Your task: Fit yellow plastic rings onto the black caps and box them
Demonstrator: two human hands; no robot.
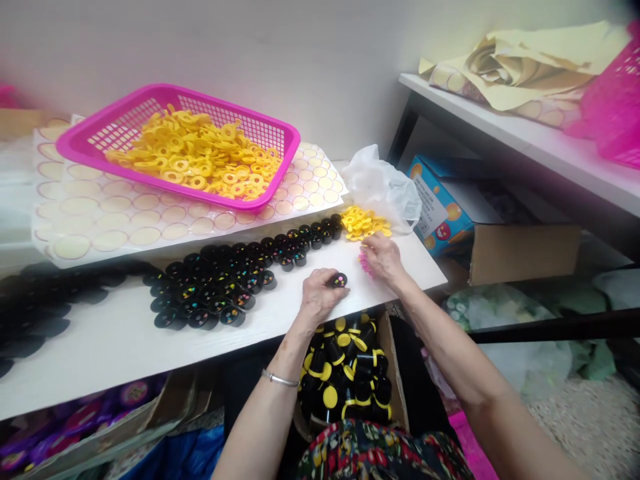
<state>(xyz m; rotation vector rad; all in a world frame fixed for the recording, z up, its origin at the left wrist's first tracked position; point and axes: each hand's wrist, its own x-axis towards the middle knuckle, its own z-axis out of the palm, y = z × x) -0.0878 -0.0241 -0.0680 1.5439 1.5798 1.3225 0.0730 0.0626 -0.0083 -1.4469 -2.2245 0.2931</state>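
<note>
My left hand [320,293] rests on the white table [125,333] with its fingers closed round a small black cup [339,280] that has coloured dots inside. My right hand [383,257] lies just to the right, fingers curled over a small pink piece [365,263] at the table's edge. A little pile of yellow rings [364,223] sits right behind my right hand. A long cluster of black cups [235,277] spreads across the table to the left of my left hand.
A pink basket [90,143] full of yellow rings stands at the back on sheets of round stickers [110,223]. A cardboard box [391,373] of black and yellow capped pieces sits below the table. A clear plastic bag [385,187], a blue box [440,207] and a shelf [525,140] lie to the right.
</note>
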